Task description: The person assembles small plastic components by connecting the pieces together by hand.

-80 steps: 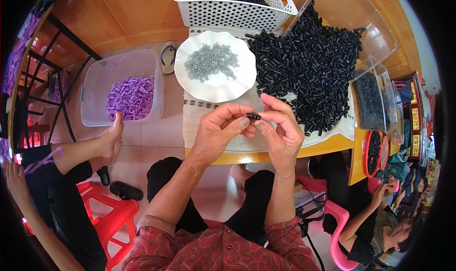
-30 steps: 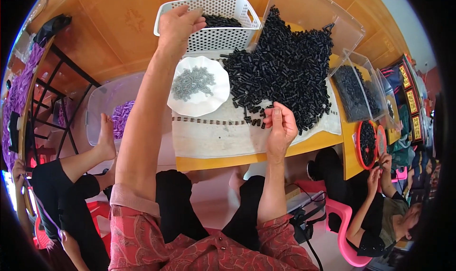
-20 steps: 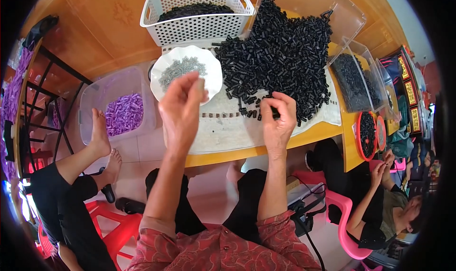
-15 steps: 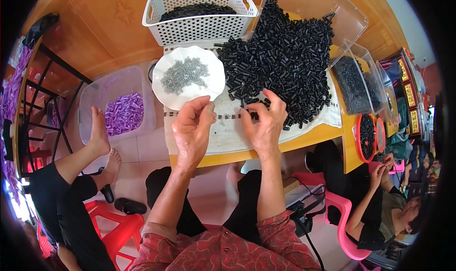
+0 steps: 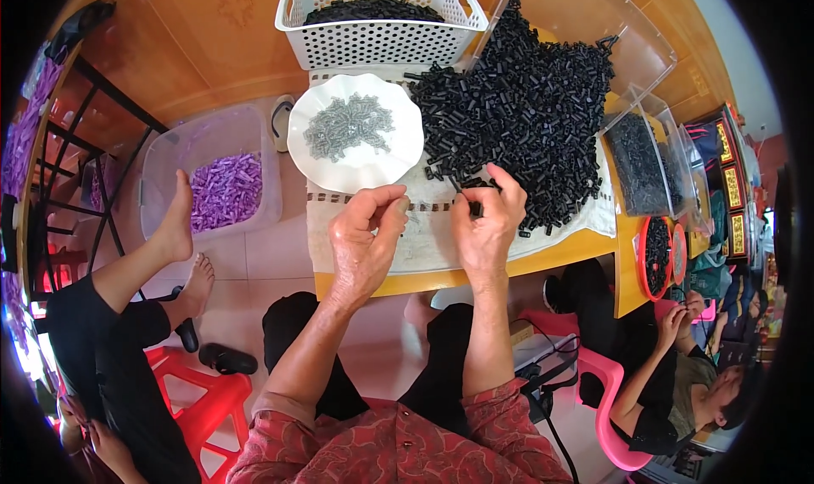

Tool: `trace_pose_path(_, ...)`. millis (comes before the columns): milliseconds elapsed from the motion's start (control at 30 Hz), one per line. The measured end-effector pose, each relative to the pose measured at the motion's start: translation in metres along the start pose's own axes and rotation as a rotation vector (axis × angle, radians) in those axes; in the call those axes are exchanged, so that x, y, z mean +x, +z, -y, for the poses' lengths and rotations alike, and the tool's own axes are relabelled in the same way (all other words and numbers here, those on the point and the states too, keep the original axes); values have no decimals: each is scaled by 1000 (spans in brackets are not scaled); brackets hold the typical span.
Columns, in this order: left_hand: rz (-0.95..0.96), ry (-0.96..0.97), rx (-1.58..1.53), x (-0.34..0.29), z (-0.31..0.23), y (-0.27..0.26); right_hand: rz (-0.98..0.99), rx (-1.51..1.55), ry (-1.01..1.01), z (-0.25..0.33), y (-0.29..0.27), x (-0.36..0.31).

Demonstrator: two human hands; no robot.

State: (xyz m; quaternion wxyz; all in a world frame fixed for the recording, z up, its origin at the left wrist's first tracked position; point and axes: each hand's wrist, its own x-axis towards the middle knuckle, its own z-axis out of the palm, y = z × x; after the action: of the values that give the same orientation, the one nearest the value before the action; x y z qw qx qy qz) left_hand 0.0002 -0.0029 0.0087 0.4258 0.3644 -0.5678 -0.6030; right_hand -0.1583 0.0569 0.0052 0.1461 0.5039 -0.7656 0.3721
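My left hand is over the near part of the white cloth, just below a scalloped white plate. Its thumb and forefinger are pinched together; whatever sits between the tips is too small to make out. A pile of small clear pieces lies on the plate. To the right, my right hand is at the near edge of a big heap of short black tubes. Its thumb and bent fingers close on a small black tube, partly hidden by the fingers.
A white perforated basket of black pieces stands behind the plate. Clear boxes and a red-rimmed tray are at right. A tub of purple pieces is at left, near a red stool. People sit on both sides.
The view has shifted slightly, so the table appears further right. My left fingertips have drawn a little away from the plate. The thumb and fingers of my right hand have come closer together.
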Motion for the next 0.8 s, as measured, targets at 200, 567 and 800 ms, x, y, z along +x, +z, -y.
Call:
trace_pose_path(200, -3, 74, -43, -1, -1, 5, 151, 457, 37, 15, -22, 11)
trace_pose_path(567, -20, 9, -39, 9, -38, -64, 126, 560, -53, 24, -15, 10)
trace_pose_path(800, -289, -243, -202, 4, 55, -170, -55, 541, 136, 13, -13, 3)
